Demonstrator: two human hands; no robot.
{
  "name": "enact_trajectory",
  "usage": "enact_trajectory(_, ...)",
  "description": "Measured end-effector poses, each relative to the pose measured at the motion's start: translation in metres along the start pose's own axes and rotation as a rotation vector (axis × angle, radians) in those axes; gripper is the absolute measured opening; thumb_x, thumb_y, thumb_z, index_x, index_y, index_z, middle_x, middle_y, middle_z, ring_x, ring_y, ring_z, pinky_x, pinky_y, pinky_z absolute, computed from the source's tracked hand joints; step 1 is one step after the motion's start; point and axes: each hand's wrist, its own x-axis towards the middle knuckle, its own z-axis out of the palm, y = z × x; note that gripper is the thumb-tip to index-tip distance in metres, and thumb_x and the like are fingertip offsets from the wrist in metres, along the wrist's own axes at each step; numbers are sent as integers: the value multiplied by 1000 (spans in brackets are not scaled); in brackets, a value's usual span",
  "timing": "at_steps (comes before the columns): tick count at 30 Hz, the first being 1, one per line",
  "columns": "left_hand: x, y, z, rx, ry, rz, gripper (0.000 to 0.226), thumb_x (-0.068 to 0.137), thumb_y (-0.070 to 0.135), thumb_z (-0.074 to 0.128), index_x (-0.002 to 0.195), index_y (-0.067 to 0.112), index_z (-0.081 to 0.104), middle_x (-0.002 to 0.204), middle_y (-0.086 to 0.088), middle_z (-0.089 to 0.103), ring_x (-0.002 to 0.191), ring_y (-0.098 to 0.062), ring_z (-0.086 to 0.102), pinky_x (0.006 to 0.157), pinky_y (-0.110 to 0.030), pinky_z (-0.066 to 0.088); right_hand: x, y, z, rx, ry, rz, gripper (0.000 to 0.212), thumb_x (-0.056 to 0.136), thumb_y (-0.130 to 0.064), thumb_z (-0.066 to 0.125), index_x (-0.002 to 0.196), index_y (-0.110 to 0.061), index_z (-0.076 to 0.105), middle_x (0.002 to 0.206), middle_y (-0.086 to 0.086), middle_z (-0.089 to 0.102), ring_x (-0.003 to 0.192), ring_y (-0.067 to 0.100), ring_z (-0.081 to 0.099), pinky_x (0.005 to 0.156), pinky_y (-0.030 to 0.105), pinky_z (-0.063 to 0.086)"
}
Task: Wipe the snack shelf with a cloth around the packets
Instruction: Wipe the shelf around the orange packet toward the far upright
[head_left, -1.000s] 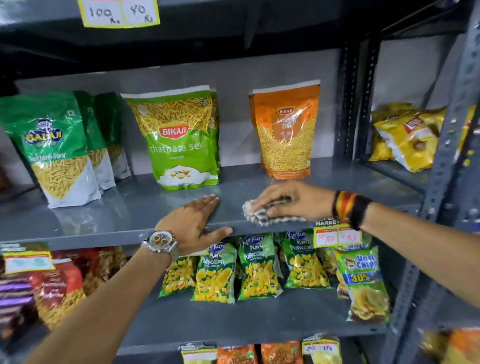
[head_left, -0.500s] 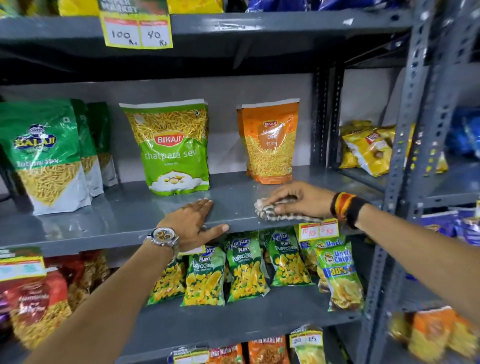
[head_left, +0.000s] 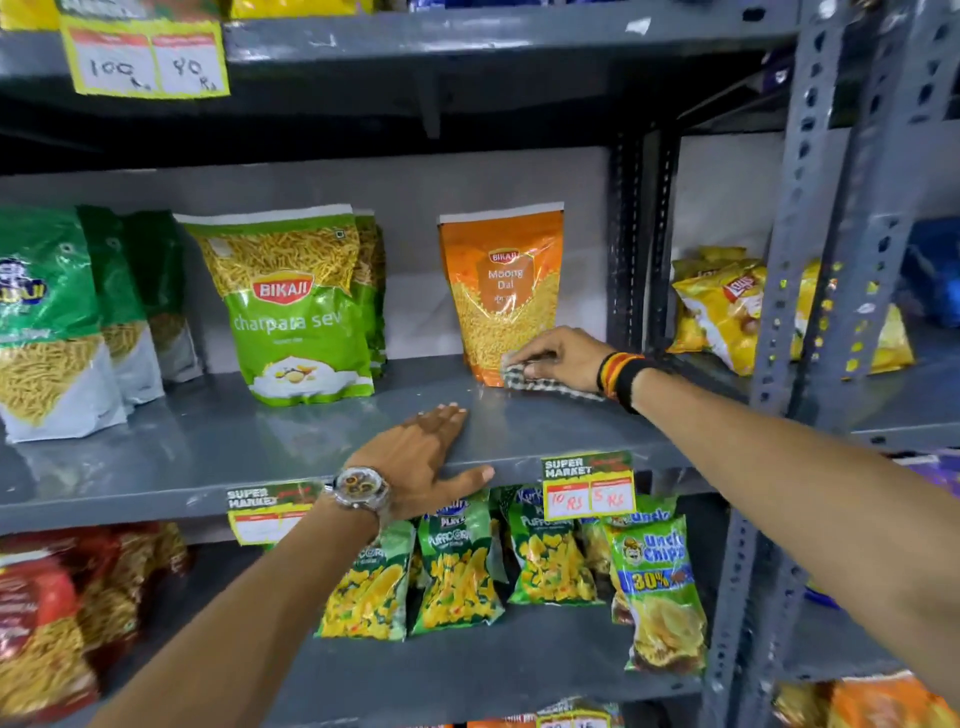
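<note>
The grey metal snack shelf (head_left: 218, 447) carries an orange Moong Dal packet (head_left: 501, 286), a green Bikaji sev packet (head_left: 296, 312) and green-and-white packets (head_left: 47, 322) at the left. My right hand (head_left: 558, 356) presses a checked cloth (head_left: 540, 383) flat on the shelf, right at the foot of the orange packet. My left hand (head_left: 421, 457) lies palm down on the shelf's front edge, fingers spread, thumb hooked over the lip, holding nothing.
A perforated grey upright (head_left: 789, 312) bounds the shelf on the right, with yellow chip packets (head_left: 727, 306) beyond it. Small green puffcorn packets (head_left: 452, 571) stand on the shelf below. Price tags (head_left: 589, 486) hang from the front lip.
My right hand has slid the cloth from the shelf's front edge back and to the right, up against the orange packet. My left hand stays planted on the edge.
</note>
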Motion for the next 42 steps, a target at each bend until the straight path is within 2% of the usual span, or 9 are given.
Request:
enact_trajectory(10, 0, -2, 4, 12, -23, -2, 115, 74, 94, 7, 161, 19, 14, 169, 1, 18, 153, -18, 23, 122, -36, 24, -10, 16, 12, 83, -152, -36, 31, 93, -23, 62, 124, -20, 65, 134, 0, 60, 124, 14, 53, 109, 31, 39)
enact_trajectory(13, -1, 0, 3, -3, -28, 2, 106, 81, 89, 18, 161, 19, 14, 169, -1, 18, 153, -19, 22, 123, -37, 23, -52, 0, 7, 134, -130, -28, 29, 93, -17, 63, 122, -16, 66, 126, -4, 64, 112, 0, 56, 94, 9, 43)
enact_trajectory(17, -1, 1, 3, -23, -11, -20, 105, 82, 89, 21, 161, 20, 16, 168, -1, 21, 153, -19, 24, 123, -38, 24, -103, -11, -6, 111, -205, -55, 28, 92, -21, 63, 119, -25, 68, 110, -18, 65, 90, -17, 59, 78, 8, 46)
enact_trajectory(20, 0, 2, 2, -39, -9, -31, 109, 78, 90, 20, 160, 19, 18, 168, -2, 22, 152, -19, 25, 123, -37, 24, -97, 3, -25, 78, -66, -26, 28, 91, -25, 64, 118, -30, 67, 121, -16, 65, 108, -4, 58, 103, 32, 44)
enact_trajectory(23, -1, 3, 0, -43, -26, -25, 105, 82, 87, 24, 161, 18, 15, 169, -2, 19, 153, -19, 22, 124, -36, 21, -85, 22, -24, 68, 54, 113, 27, 92, -13, 63, 118, -18, 69, 125, -1, 66, 114, 9, 59, 110, 45, 41)
enact_trajectory(25, -4, 4, -1, -35, -36, -16, 100, 87, 83, 29, 161, 18, 14, 169, -2, 17, 153, -20, 21, 124, -37, 20, -89, 18, -10, 91, 63, 139, 26, 93, -13, 62, 118, -18, 68, 127, 0, 65, 116, 11, 58, 109, 39, 43)
enact_trajectory(29, -5, 3, -4, -47, -52, -21, 104, 83, 87, 25, 161, 19, 14, 169, -1, 17, 153, -21, 23, 123, -39, 23, -114, -8, 2, 67, -43, 76, 28, 92, -18, 63, 119, -24, 67, 118, -17, 66, 102, -13, 57, 84, 2, 42)
enact_trajectory(35, 11, 30, -11, -16, 1, 34, 100, 87, 85, 23, 161, 17, 17, 169, -3, 18, 152, -24, 26, 120, -42, 29, -98, 20, -36, 99, 256, 166, 24, 92, -10, 62, 114, -16, 70, 126, 1, 66, 117, 15, 59, 108, 36, 42)
enact_trajectory(42, 31, 46, -4, -53, -46, 63, 98, 91, 80, 25, 161, 13, 12, 169, -8, 14, 153, -25, 21, 121, -41, 24, -86, 64, -33, -219, 521, 509, 23, 93, -19, 57, 109, -28, 71, 124, 3, 68, 114, 28, 62, 95, 32, 47)
